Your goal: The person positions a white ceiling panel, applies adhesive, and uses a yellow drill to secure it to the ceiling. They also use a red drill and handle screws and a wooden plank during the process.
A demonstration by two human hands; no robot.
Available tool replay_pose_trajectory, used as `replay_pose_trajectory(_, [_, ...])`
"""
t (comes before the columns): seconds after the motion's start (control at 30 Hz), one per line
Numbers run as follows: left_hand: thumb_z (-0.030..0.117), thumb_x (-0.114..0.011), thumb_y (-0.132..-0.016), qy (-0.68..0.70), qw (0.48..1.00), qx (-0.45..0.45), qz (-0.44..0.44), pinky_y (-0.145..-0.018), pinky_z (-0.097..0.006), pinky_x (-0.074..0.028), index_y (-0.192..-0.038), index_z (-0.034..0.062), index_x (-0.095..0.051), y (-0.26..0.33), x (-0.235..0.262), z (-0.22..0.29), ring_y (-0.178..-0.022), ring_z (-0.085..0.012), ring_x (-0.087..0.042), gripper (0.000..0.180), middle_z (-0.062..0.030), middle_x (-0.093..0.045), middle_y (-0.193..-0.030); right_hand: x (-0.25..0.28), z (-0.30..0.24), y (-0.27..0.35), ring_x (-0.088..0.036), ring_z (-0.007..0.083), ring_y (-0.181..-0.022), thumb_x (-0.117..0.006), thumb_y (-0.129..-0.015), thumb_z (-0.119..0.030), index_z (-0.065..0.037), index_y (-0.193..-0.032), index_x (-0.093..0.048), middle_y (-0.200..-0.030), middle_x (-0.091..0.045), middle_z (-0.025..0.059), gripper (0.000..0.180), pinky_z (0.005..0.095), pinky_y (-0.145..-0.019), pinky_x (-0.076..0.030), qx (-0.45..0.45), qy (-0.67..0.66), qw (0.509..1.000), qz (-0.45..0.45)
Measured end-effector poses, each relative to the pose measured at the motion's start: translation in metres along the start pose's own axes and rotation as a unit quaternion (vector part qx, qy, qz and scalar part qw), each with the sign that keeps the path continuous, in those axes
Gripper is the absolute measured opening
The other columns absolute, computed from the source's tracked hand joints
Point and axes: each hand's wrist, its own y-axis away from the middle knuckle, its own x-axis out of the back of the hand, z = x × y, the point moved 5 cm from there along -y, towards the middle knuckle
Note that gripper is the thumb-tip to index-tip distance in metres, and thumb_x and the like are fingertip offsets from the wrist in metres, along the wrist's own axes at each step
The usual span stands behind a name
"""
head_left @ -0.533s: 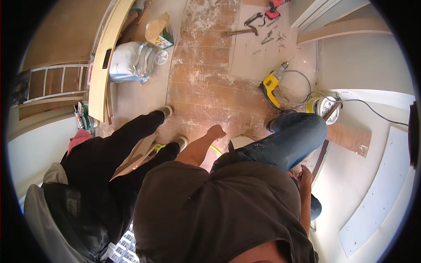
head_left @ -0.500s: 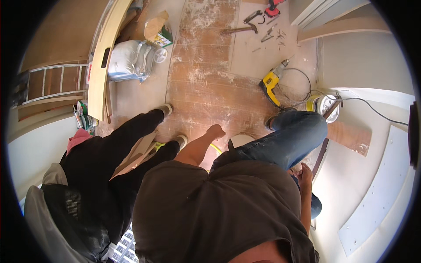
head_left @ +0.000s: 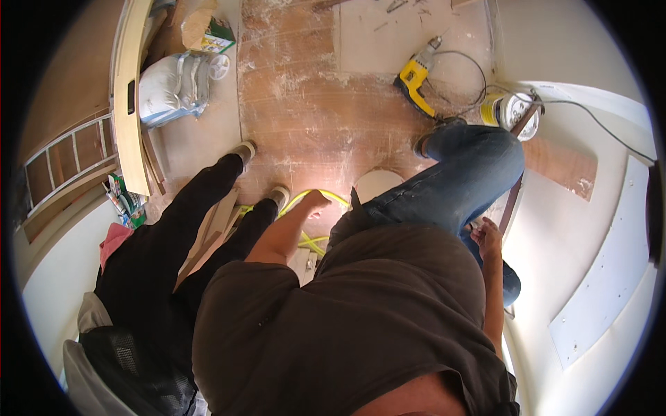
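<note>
My left hand (head_left: 317, 202) hangs low on my left side, its fingers curled in. It appears against a yellow-green hose (head_left: 302, 197) that loops on the floor; I cannot tell if they touch. Whatever the fingers may hold is hidden. Beside my jeans (head_left: 461, 166), my right hand (head_left: 488, 237) is held with fingers bent and pinched together, a small dark bit showing at their tips. A yellow corded drill (head_left: 416, 82) lies on the floor ahead, past my knee. A round pale lid or disc (head_left: 378, 184) is partly hidden by my clothes.
At left stands a person in black trousers (head_left: 201, 201). Behind them are a leaning board (head_left: 130, 104), a white sack (head_left: 168, 90), an open box (head_left: 214, 33) and a ladder (head_left: 69, 154). A tub (head_left: 517, 112) and a cable (head_left: 590, 111) lie right. Wood strips (head_left: 208, 239) rest low left.
The view has shifted, so floor things sit higher and more to the left. The hammer and red tool have mostly left the top edge. More of the yellow-green hose shows by my left hand.
</note>
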Motion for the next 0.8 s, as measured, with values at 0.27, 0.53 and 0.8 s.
replay_pose_trajectory(0.27, [0.034,-0.066,-0.094,0.087,0.991,0.019,0.098,-0.048,-0.041,-0.05,-0.088,-0.0012,-0.067,-0.023,0.026,-0.095,-0.056,-0.0256,-0.065,0.036,-0.0108,-0.065,-0.071,0.024,-0.003,0.014,-0.066,0.0185,-0.063,-0.064,-0.102,-0.034,0.0,-0.126,-0.06,-0.065,-0.055,-0.0007,0.042,0.0393,-0.067,-0.059,-0.002,-0.042,0.999,-0.004])
replay_pose_trajectory(0.53, [0.032,-0.07,-0.092,0.184,0.98,-0.013,0.078,-0.042,-0.035,-0.045,-0.082,0.007,-0.059,-0.02,0.034,-0.018,-0.054,-0.0204,-0.061,0.029,-0.0074,-0.063,-0.071,0.036,-0.022,0.029,-0.071,0.0273,-0.086,-0.066,-0.1,-0.036,0.0,-0.136,-0.057,-0.111,-0.066,0.0156,0.052,0.0393,-0.072,-0.06,0.059,-0.096,0.992,0.048])
replay_pose_trajectory(0.8, [0.024,-0.072,-0.092,0.29,0.942,-0.152,0.071,-0.043,-0.032,-0.046,-0.094,0.0122,-0.062,-0.035,0.082,0.142,-0.052,-0.0178,-0.06,0.016,-0.0054,-0.064,-0.074,0.13,-0.088,0.133,-0.073,0.0232,-0.094,-0.065,-0.103,-0.028,0.007,-0.143,-0.051,-0.118,-0.07,0.0188,0.055,0.0337,-0.081,-0.06,0.347,-0.202,0.897,0.182])
